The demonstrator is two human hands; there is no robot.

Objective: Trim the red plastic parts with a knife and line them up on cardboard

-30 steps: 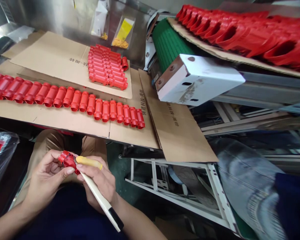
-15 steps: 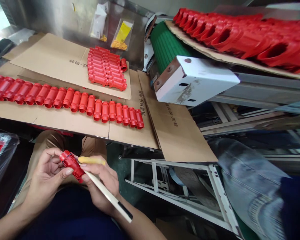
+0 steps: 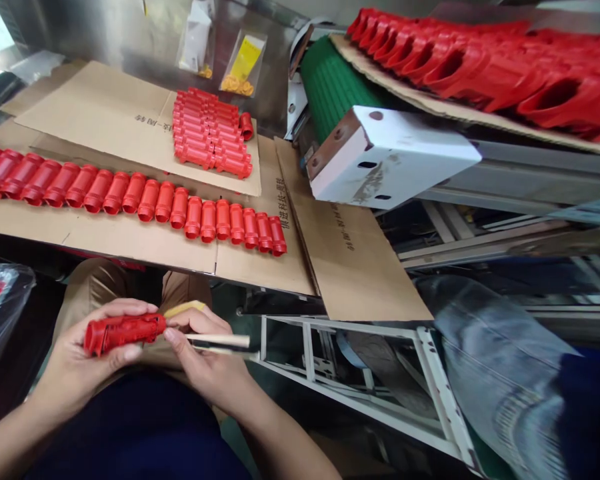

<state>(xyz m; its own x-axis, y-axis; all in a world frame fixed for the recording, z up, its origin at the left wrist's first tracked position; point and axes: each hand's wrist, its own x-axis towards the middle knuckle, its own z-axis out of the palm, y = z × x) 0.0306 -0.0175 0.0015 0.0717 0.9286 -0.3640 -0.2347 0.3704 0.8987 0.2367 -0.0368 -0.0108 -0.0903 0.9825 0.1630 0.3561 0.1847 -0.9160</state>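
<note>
My left hand [image 3: 85, 353] is closed around a red plastic tube [image 3: 125, 331], which lies nearly level across its fingers above my lap. The tube has cut-outs along its side and a wider collar at the left end. My right hand [image 3: 205, 353] meets the tube's right end with thumb and fingertips. A slim cream-coloured stick [image 3: 225, 340] with a dark tip is held in that hand and points right; its working end is hidden and it looks blurred. Something yellow [image 3: 186, 308] covers or lies along a right finger.
A long row of red tubes [image 3: 163, 202] lies on cardboard [image 3: 255, 270], with a stacked block of them [image 3: 210, 133] behind. Bags with yellow pieces [image 3: 243, 65] lie further back. At right are a green conveyor [image 3: 325, 87], more red parts [image 3: 485, 73], a white frame [image 3: 370, 400] and a person's jeans [image 3: 495, 360].
The red tube has turned from steeply slanted to nearly level in my left hand. The stick has swung from pointing down-right to pointing right. My right fingers now sit at the tube's end.
</note>
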